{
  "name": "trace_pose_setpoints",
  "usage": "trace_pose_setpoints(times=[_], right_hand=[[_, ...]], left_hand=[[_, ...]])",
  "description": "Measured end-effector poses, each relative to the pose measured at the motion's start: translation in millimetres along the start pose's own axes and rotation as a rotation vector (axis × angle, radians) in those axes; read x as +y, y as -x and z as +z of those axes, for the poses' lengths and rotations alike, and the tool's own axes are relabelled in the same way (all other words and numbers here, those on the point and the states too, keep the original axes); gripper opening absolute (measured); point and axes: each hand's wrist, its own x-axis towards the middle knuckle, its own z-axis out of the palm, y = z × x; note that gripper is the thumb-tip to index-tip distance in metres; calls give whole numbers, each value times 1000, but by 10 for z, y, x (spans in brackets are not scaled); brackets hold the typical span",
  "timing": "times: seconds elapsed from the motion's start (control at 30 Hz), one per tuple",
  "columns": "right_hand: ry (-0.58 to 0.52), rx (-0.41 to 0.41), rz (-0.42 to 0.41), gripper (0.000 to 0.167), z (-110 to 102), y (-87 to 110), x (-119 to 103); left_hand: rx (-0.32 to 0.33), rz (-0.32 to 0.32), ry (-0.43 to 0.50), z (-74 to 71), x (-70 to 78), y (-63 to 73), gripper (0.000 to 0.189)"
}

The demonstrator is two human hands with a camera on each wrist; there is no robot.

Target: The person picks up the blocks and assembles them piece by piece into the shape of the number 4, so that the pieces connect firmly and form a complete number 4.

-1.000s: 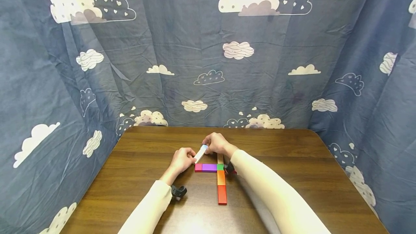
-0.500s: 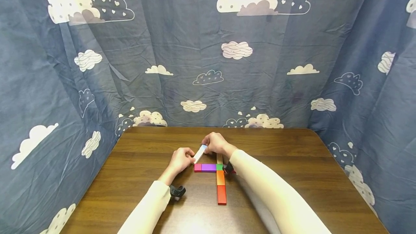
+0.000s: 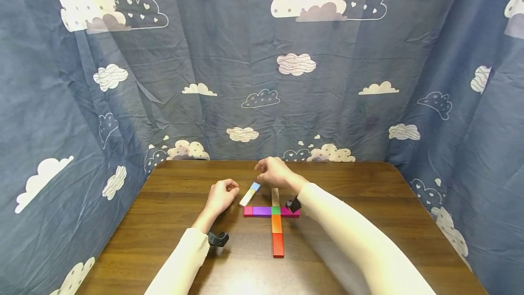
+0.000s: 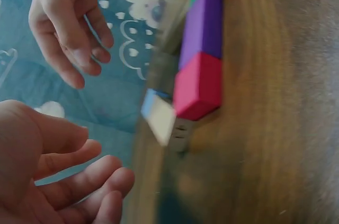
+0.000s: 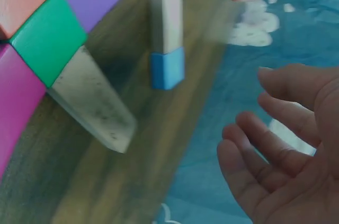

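A pale wooden block lies slantwise on the table, a small blue block against its far end. My left hand hovers just left of it, fingers loosely bent and holding nothing. Beyond the blue end, to the right, my right hand is raised with relaxed fingers and nothing in them. Nearby is a cross of blocks: a green block at the centre, purple and pinkish-red blocks to the left, a magenta block to the right, orange and red blocks nearer, a bare wooden block beyond.
The brown wooden table reaches back to a blue curtain printed with clouds. Dark bands sit on both wrists, below light sleeves.
Both hands have let go of the pale and blue block pair. The left hand has drawn back leftward, the right hand up and away; the pair stays slanted on the table.
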Motion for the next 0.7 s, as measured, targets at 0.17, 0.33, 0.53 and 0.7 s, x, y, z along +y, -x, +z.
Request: trace_pose_setpoints(times=[0.17, 0.33, 0.53, 0.7], right_hand=[[-22, 58, -51, 24, -200, 137, -94], [-30, 110, -98, 22, -300, 361, -114], [-40, 235, -160, 22, -303, 718, -68], [9, 317, -163, 28, -239, 1049, -36]], left_hand=[[144, 140, -81, -182, 129, 54, 10], [212, 242, -165, -355, 233, 207, 14], [269, 329, -256, -511, 213, 465, 26], [295, 349, -314, -586, 163, 665, 38]])
